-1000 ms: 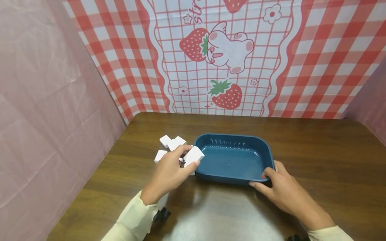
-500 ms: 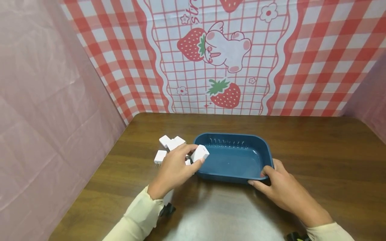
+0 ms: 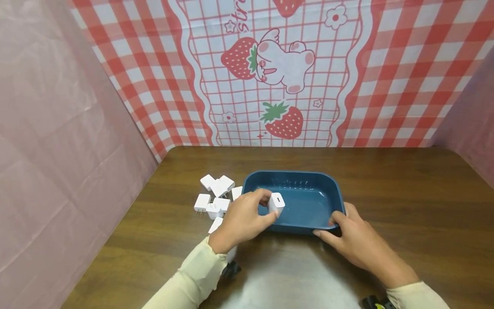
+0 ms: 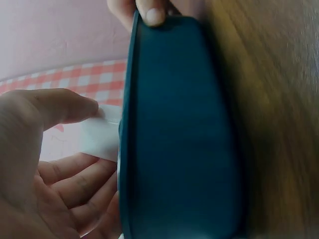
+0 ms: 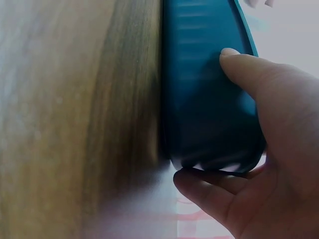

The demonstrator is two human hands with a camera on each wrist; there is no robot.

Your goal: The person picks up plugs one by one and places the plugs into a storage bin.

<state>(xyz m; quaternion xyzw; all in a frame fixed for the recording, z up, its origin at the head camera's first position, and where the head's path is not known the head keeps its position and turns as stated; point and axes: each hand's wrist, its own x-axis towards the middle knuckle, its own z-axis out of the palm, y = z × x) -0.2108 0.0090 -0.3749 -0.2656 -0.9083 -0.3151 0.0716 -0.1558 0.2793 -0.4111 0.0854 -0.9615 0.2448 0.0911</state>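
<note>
White plastic chargers (image 3: 223,185) lie in a loose cluster on the worktop (image 3: 405,193) at my far left, some with metal prongs showing; the nearest lies partly behind my wrist. Next comes my left hand (image 3: 245,216), pinching one charger (image 3: 276,202) between thumb and fingers, its slotted end turned up. That held charger is above the left part of the blue tray (image 3: 297,229), just inside the left rim as I look down; I cannot tell whether it brushes the wall.

I judge that a light pinch on its sides is enough, since smooth plastic could twist if squeezed unevenly. To do this well, I would carry it a little further past the rim, keep my knuckles clear of the wall, and bring it low over the floor of the tray before easing my fingers, so it neither bounces nor lands hard on any prongs.

Rightmost, my right hand (image 3: 360,238) grasps the near right corner of the tray, thumb against the outer near wall. A firm but not lifting hold there should stop the tray sliding.
</note>
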